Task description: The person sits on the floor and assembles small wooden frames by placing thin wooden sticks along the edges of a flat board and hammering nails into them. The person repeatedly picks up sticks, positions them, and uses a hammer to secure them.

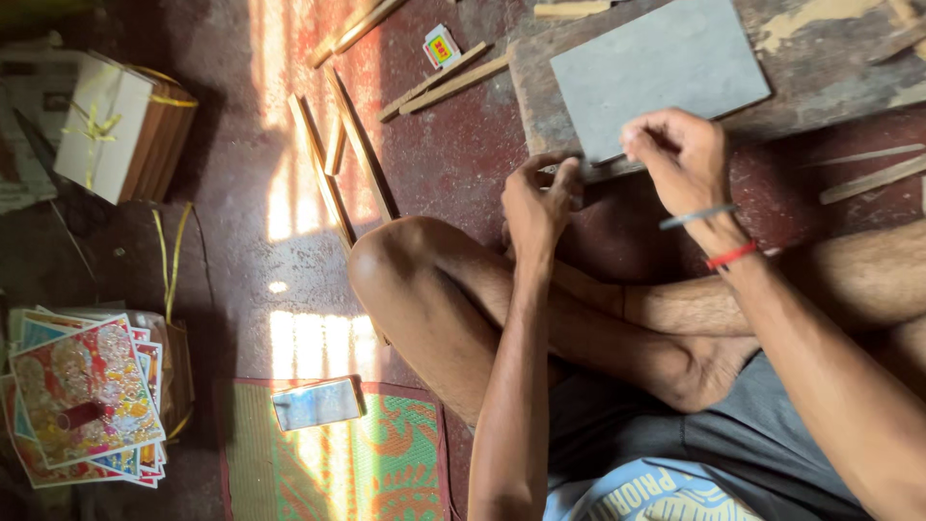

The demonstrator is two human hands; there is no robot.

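step: looks to us like we're lining up the grey board (661, 72) on the wooden plank (830, 77), fiddling with its near corner, so more of a positioning or fixing stage than anything finished

grey board: flat grey rectangle lying tilted on the plank, up at about 1 o'clock from our knees, its lower-left corner sitting just over the plank's near edge

left hand (536, 207): fingers curled together, tips pinched right at the board's lower-left corner; might be holding something tiny there but we honestly can't tell

right hand (681, 154): fingers bent and pressed down on the board's bottom edge, at roughly 3 o'clock from the left hand; a grey band and a red band sit on that wrist

around us: loose wooden strips (333, 154) on the red floor at 10 o'clock, a small printed card (441, 46) at 11, a tied bundle (121, 125) far off at 9, a stack of colourful prints (87, 396) at 8, and a phone (316, 403) on the woven mat (386, 473) at 7

next move, our guess: needs the right hand pinning the board steady while the left does the fine work at the corner, small careful fingertip stuff so the board doesn't slide off the plank
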